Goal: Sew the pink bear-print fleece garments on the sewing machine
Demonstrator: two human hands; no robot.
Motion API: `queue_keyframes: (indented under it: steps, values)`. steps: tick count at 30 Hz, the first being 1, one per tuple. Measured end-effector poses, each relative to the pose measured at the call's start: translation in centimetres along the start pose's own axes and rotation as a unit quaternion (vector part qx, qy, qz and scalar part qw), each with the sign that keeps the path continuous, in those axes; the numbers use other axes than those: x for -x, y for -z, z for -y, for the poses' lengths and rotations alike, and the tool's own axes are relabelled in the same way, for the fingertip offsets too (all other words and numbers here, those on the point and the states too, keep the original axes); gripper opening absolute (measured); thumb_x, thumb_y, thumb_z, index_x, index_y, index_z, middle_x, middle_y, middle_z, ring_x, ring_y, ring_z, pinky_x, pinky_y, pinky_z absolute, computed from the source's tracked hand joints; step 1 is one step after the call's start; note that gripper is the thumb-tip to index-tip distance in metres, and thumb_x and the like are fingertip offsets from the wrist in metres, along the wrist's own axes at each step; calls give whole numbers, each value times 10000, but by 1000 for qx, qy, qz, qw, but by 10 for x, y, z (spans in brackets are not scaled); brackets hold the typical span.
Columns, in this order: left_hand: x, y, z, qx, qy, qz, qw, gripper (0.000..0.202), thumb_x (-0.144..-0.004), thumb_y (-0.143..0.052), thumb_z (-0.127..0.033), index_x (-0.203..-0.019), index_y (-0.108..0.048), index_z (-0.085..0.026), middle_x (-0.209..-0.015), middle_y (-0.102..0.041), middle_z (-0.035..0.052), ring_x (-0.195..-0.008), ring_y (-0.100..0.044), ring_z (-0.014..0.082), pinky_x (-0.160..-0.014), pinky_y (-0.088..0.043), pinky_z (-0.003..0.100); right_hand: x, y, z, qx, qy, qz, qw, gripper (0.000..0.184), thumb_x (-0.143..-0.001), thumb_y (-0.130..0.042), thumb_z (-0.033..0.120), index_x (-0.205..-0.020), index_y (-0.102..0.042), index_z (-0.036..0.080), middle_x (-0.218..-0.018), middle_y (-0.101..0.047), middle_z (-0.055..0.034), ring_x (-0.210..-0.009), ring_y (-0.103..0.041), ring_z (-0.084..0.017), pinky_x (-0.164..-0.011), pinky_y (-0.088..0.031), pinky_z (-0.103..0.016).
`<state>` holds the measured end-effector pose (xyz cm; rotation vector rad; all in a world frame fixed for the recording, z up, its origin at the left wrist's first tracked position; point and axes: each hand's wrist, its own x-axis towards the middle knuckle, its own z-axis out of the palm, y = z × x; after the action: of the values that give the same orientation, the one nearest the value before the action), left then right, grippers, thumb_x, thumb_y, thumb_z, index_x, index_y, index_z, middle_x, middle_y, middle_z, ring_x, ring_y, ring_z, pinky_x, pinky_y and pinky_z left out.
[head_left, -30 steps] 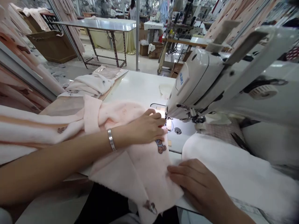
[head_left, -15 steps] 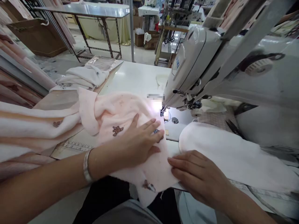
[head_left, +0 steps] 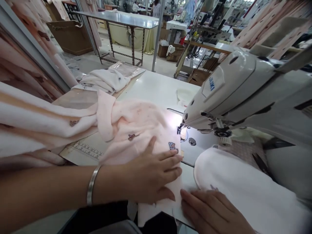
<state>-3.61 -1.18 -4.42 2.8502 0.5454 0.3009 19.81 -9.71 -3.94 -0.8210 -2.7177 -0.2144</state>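
My left hand (head_left: pixel 151 174) lies flat with fingers spread on a pale pink printed fleece fabric (head_left: pixel 136 130), pressing it to the sewing table just before the needle (head_left: pixel 179 129). A silver bangle (head_left: pixel 91 188) sits on that wrist. My right hand (head_left: pixel 212 213) rests flat, fingers stretched out, on the fabric's right edge at the table's front. The white sewing machine (head_left: pixel 239 87) stands to the right, its lamp lighting the cloth. A white fleece piece (head_left: pixel 243 182) lies under the machine arm, right of my right hand.
A folded white garment (head_left: pixel 104 81) lies at the table's (head_left: pixel 156 87) far left. A printed ruler (head_left: pixel 85 150) shows beside the pink cloth. Rolls of pink fabric (head_left: pixel 29 65) hang at left. A metal table (head_left: pixel 126 19) and cardboard boxes stand beyond on the factory floor.
My left hand slid back toward me over the pink fabric, away from the needle, and spread flat. My right hand drew nearer the table's front edge. The view shifted.
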Motion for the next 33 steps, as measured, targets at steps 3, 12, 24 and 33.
queue_keyframes:
  steps: [3, 12, 24, 33]
  values:
    - [-11, 9, 30, 3, -32, 16, 999, 449, -935, -401, -456, -1303, -456, -204, -1419, -405, 111, -1334, -320, 249, -1104, -131, 557, -12, -10, -13, -31, -19, -14, 999, 333, -933, -343, 116, -987, -670, 150, -1068, -689, -59, -909, -602, -182, -808, -432, -334]
    - [-61, 16, 110, -40, -98, 27, 994, 493, -908, -365, -551, -1139, -542, -153, -1278, -487, 134, -1102, -475, 256, -1001, -279, 420, -51, -32, -69, -33, -128, -14, 991, 151, -862, -525, 141, -904, -667, 169, -794, -613, -61, -758, -516, -180, -691, -422, -324]
    - [-101, 18, 155, -69, -25, 33, 997, 561, -894, -376, -547, -1299, -457, -167, -1422, -398, 101, -1276, -370, 252, -1096, -171, 417, -59, -44, -88, 8, -191, -38, 981, 170, -899, -491, 218, -917, -660, 210, -769, -623, -26, -679, -590, -135, -641, -448, -261]
    - [1, 3, -31, -111, 63, 10, 992, 306, -844, -526, -377, -1061, -661, -208, -1163, -621, 145, -1104, -534, 341, -782, -453, 480, -43, -25, -1, -158, -139, -71, 975, 220, -896, -428, 169, -1084, -542, 184, -1172, -622, -91, -1181, -517, -189, -918, -492, -339]
